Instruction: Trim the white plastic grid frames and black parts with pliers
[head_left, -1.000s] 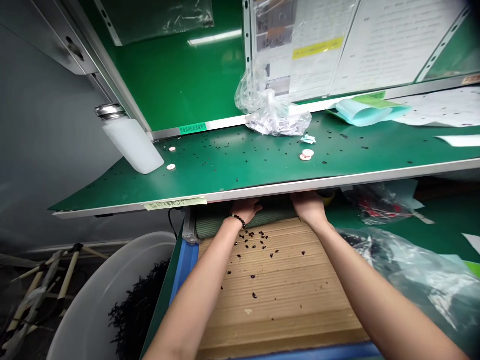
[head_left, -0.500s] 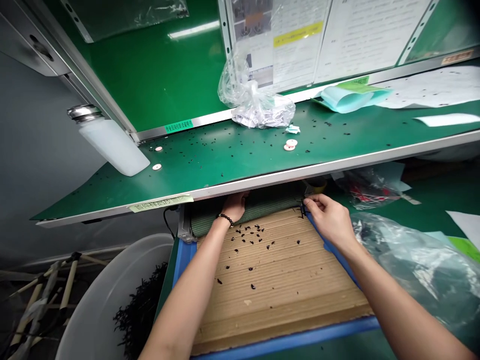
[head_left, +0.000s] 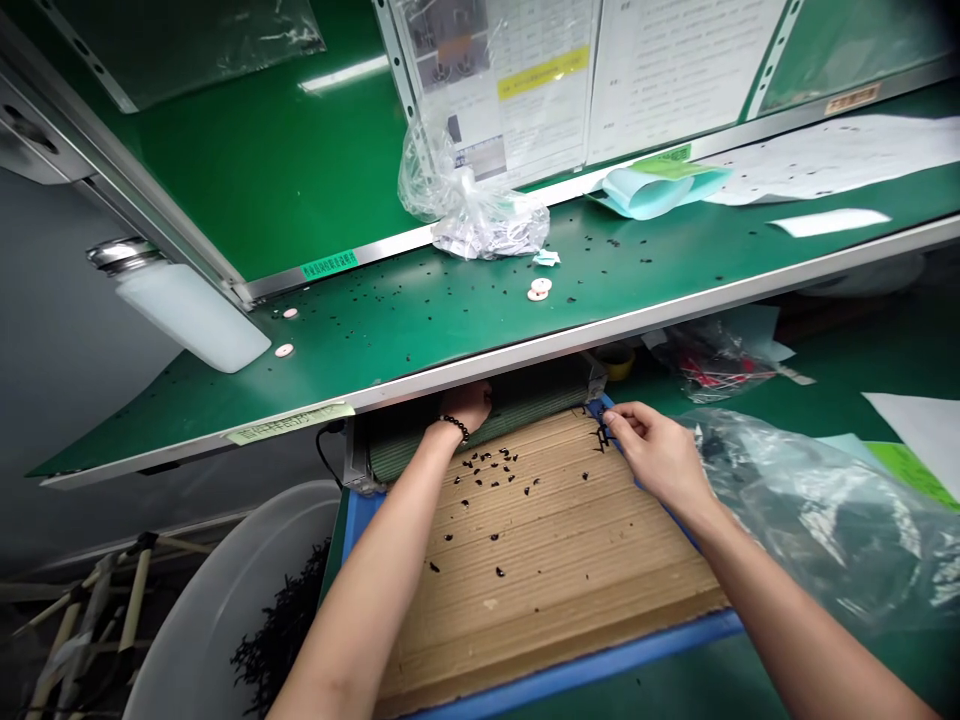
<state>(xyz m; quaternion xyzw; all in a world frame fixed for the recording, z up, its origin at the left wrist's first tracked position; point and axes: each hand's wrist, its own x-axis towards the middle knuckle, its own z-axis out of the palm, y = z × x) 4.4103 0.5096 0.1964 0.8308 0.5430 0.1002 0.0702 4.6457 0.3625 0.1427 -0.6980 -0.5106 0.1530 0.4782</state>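
My left hand point(head_left: 466, 406), with a beaded bracelet at the wrist, reaches below the shelf edge over a ribbed dark-green surface point(head_left: 517, 410). Its fingers are curled closed, and whatever they hold is hidden. At the right edge of the cardboard point(head_left: 555, 560), my right hand point(head_left: 660, 450) pinches a thin black branched piece point(head_left: 603, 434) between thumb and forefinger. Several small black parts point(head_left: 495, 465) lie scattered on the cardboard, mostly near its far side. The cardboard sits inside a blue-edged tray point(head_left: 600, 668).
Above my hands runs a green shelf point(head_left: 360, 350) with a white pump bottle point(head_left: 191, 310) and a knotted clear bag point(head_left: 487, 225). A pale bin point(head_left: 195, 590) holding black branched pieces point(head_left: 281, 620) stands left. A clear plastic bag point(head_left: 825, 510) lies right.
The camera view has shifted, so the shelf and its items appear farther left. My left hand stays over the ribbed surface with its fingers turned slightly. My right hand keeps its pinch by the tray edge.
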